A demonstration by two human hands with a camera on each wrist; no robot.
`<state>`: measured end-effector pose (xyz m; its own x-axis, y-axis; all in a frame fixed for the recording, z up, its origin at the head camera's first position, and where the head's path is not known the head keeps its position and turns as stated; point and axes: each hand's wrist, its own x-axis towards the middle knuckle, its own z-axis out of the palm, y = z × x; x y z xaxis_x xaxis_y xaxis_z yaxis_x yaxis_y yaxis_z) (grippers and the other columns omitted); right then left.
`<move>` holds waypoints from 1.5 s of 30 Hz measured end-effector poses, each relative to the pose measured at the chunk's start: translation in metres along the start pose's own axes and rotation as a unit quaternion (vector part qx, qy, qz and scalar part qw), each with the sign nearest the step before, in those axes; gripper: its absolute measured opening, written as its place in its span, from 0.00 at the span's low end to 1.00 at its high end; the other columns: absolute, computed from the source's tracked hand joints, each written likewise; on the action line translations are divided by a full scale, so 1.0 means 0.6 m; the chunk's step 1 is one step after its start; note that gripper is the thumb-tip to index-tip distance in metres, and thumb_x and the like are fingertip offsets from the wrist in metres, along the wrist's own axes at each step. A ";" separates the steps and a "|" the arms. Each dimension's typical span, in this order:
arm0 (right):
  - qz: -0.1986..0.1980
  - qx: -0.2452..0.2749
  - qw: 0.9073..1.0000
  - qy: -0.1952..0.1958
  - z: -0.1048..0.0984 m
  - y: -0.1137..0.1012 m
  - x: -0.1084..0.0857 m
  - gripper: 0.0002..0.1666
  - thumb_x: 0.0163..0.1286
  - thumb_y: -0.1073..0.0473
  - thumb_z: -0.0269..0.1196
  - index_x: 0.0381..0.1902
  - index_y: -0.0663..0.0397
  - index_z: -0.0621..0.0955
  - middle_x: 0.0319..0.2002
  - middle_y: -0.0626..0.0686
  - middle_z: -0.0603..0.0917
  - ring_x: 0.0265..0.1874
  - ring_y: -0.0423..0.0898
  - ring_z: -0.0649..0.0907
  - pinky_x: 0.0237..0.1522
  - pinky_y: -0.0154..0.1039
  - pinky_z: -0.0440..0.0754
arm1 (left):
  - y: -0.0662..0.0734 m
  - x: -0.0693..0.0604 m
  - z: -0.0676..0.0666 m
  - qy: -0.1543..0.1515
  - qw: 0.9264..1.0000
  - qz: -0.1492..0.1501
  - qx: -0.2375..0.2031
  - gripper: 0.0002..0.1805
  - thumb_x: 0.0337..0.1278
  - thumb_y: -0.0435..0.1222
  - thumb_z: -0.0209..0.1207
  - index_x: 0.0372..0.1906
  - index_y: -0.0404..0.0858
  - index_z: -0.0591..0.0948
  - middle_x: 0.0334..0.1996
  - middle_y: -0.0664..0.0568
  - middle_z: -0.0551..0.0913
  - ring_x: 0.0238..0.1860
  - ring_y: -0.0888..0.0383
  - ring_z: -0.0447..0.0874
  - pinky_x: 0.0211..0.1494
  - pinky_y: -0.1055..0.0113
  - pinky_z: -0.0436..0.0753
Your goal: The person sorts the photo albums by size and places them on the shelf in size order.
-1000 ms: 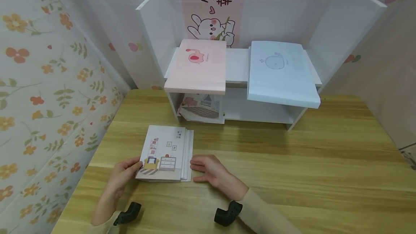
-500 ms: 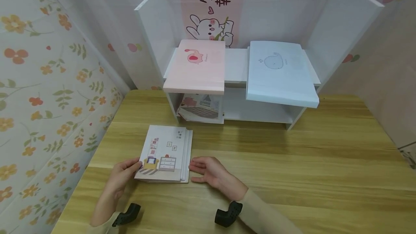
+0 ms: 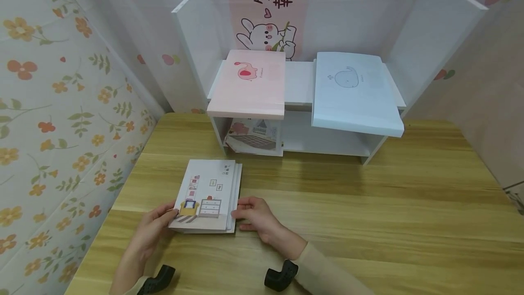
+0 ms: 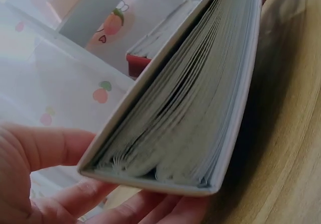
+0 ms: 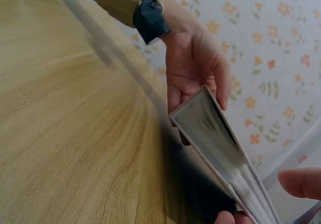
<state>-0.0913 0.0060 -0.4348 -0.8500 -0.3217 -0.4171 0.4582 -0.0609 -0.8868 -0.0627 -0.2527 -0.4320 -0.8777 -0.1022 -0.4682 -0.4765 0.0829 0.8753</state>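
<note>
A white photo album (image 3: 206, 190) with a drawn armchair and drawers on its cover is raised at an angle off the wooden table. My left hand (image 3: 151, 231) grips its lower left corner, thumb on the cover and fingers beneath. In the left wrist view, its thick pages (image 4: 175, 108) fan between two hard covers. My right hand (image 3: 262, 222) is at the opposite edge; in the right wrist view, the right fingers (image 5: 233, 218) meet the underside while the thumb (image 5: 301, 183) stands apart from the cover. Both palms are partly hidden.
Behind stands a white shelf (image 3: 299, 81) with tall side panels. A pink elephant album (image 3: 249, 90) and a pale blue whale album (image 3: 352, 99) lie on it, jutting past its front. Printed booklets (image 3: 254, 135) fill the lower left compartment. A flowered curtain (image 3: 73, 149) hangs at left.
The album has shifted slightly toward me, its near side lifted. My right hand has moved left, its fingertips now overlapping the album's right edge. My left hand keeps its grip.
</note>
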 end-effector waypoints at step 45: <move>-0.089 -0.029 0.995 -0.024 -0.005 -0.018 -0.044 0.33 0.49 0.77 0.67 0.52 0.69 0.65 0.41 0.58 0.73 0.33 0.45 0.78 0.29 0.33 0.78 | -0.022 -0.063 0.010 -0.009 0.986 0.112 -0.121 0.20 0.63 0.28 0.52 0.40 0.60 0.84 0.40 0.60 0.82 0.36 0.62 0.81 0.38 0.68 0.82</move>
<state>-0.0747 0.0179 -0.4148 -0.9022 -0.3556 -0.2439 0.2846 -0.0663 -0.9563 -0.0235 -0.2438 -0.4267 -0.9612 -0.0907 -0.2604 -0.2468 -0.1379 0.9592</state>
